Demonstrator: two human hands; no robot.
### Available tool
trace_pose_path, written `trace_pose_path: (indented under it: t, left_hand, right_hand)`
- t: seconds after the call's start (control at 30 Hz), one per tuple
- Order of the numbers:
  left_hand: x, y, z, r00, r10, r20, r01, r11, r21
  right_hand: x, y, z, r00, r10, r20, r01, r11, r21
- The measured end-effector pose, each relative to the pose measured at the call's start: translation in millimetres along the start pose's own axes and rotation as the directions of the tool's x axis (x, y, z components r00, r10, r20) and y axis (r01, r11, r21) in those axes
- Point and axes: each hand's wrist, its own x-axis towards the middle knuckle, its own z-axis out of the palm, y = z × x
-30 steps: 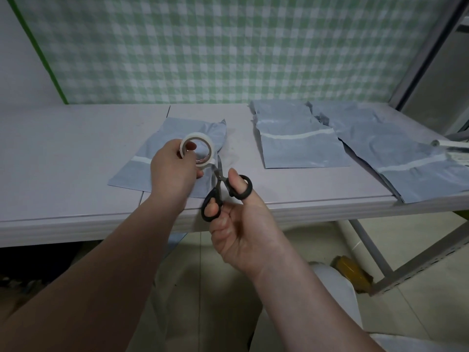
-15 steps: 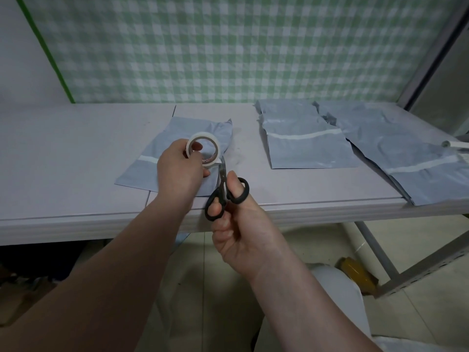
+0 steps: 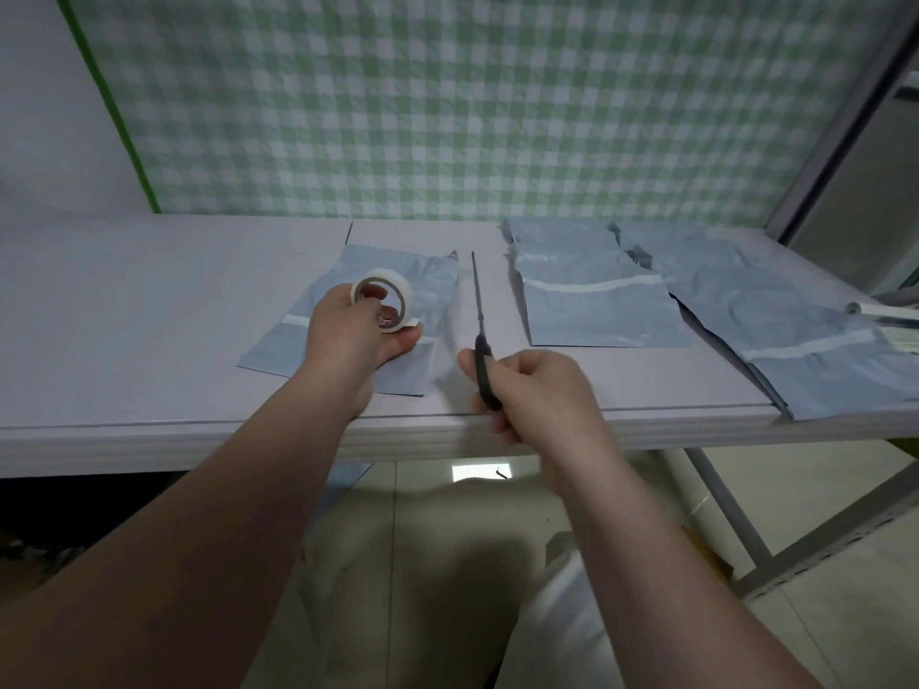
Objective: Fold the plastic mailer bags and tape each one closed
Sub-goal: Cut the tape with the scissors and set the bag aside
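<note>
From the head camera we see the left hand (image 3: 348, 335) curled round a white tape roll (image 3: 405, 304), thumb under its near rim and a fingertip showing through the core. It is held just above the leftmost grey mailer bag (image 3: 430, 285) on the table (image 3: 149, 315). The right hand (image 3: 537, 390) has its fingers wrapped tight round the black handles of the scissors (image 3: 479, 315), blades together and pointing away. To the right lie a second bag (image 3: 592, 310) and a third bag (image 3: 776, 320).
</note>
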Motion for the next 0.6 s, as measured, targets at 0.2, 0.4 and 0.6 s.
trace_pose_path:
  t: [0.2, 0.4, 0.6]
  left_hand:
    - [-2, 22, -26, 1.000, -0.012, 0.029, 0.013, 0.999, -0.032]
    - [24, 43, -70, 0.956, 0.273, -0.103, -0.211, 0.889, 0.406]
    - [45, 38, -107, 0.847, 0.531, -0.036, -0.216, 0.405, 0.888]
  right_hand:
    - [30, -2, -10, 0.938, -0.302, -0.169, 0.091, 0.686, -0.721]
    - [37, -5, 5, 0.888, -0.414, -0.200, 0.138, 0.656, -0.742]
    - [40, -10, 42, 0.892, -0.437, -0.119, 0.266, 0.718, -0.644]
